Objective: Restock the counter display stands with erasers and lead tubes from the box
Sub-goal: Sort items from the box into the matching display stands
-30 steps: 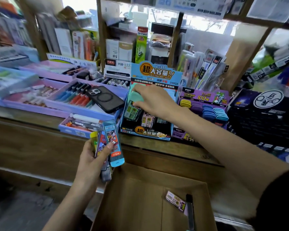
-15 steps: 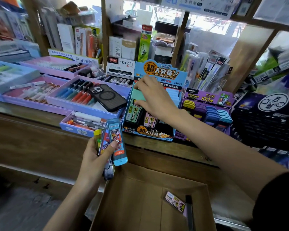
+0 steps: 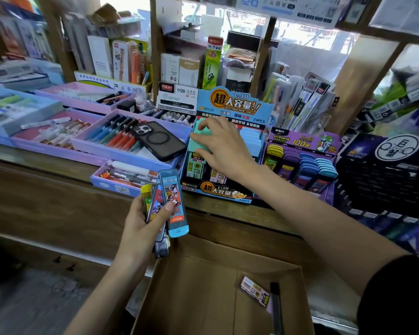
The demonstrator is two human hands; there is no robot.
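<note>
My left hand (image 3: 140, 228) grips a fan of several lead tubes below the counter edge, a blue one (image 3: 173, 201) in front, a yellow one (image 3: 146, 194) behind. My right hand (image 3: 224, 146) rests with spread fingers on the green-capped lead tubes (image 3: 198, 143) in the left column of the blue display stand (image 3: 230, 102). Pale blue caps (image 3: 250, 136) fill the stand's right side. A purple display stand (image 3: 300, 141) with yellow, purple and blue tubes sits to its right. The cardboard box (image 3: 203, 298) below holds a pink-labelled tube (image 3: 254, 292) and a dark tube (image 3: 275, 308).
A black phone (image 3: 157, 141) lies on a purple pen tray (image 3: 121, 153) left of the blue stand. More pen trays (image 3: 58, 139) stretch leftward. A black product box (image 3: 385, 170) stands at the right. Shelves of stationery rise behind the wooden counter (image 3: 46, 189).
My right hand has stayed over the green-capped tubes, its fingers now spread flatter across them. My left hand keeps the same fan of tubes.
</note>
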